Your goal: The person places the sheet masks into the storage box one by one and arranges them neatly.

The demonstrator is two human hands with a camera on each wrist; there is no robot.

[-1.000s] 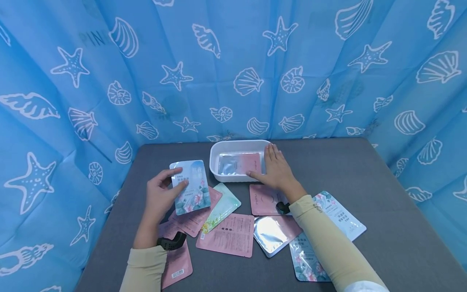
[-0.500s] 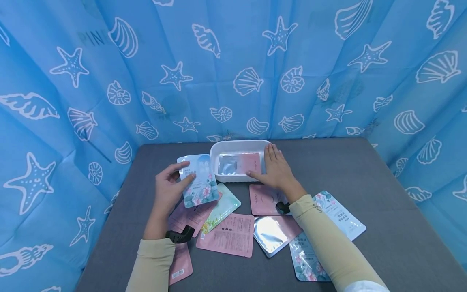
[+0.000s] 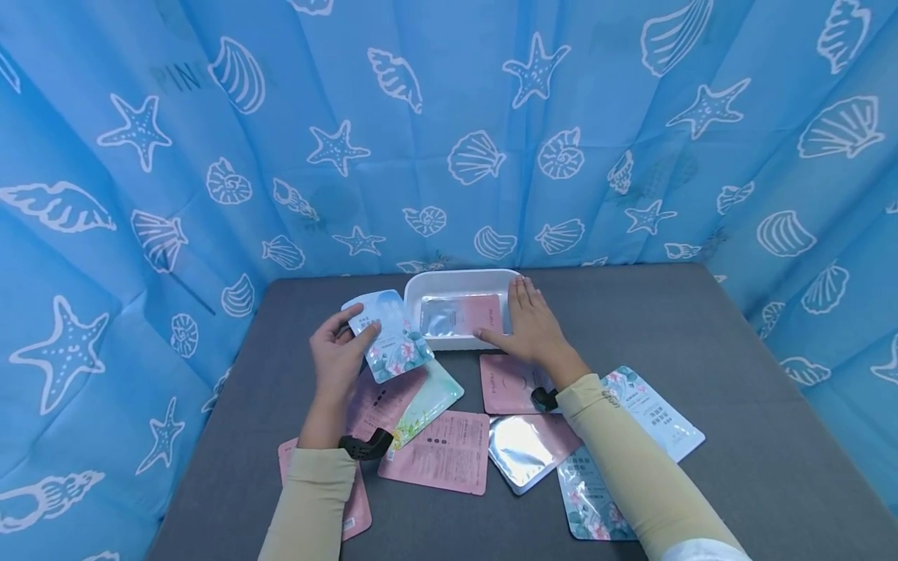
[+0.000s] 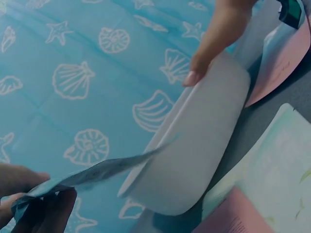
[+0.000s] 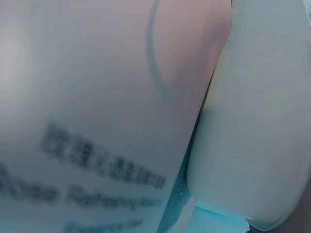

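My left hand (image 3: 342, 351) pinches a pale blue sheet mask packet (image 3: 396, 343) with a lotus print between thumb and fingers. It holds the packet tilted, close to the left end of a white plastic box (image 3: 438, 342); in the left wrist view the packet's far edge overlaps the box wall. Inside the box lies a pink and silver packet (image 3: 463, 314). At the box's right end rests my right hand (image 3: 535, 327), its fingers extended along that side and its thumb at the near rim. The right wrist view shows a pink packet (image 5: 97, 73) beside the box's outer wall.
Several packets lie on the grey table (image 3: 744, 389): pink ones (image 3: 438, 452) at the front, a green one (image 3: 431, 393), a silver-backed one (image 3: 522, 452) and blue floral ones (image 3: 662, 417) under the right forearm. A blue seashell curtain (image 3: 449, 117) surrounds the table.
My left hand has moved right and slightly away from me with the blue packet, which has tilted toward the box. The right hand has stayed at the box's end.
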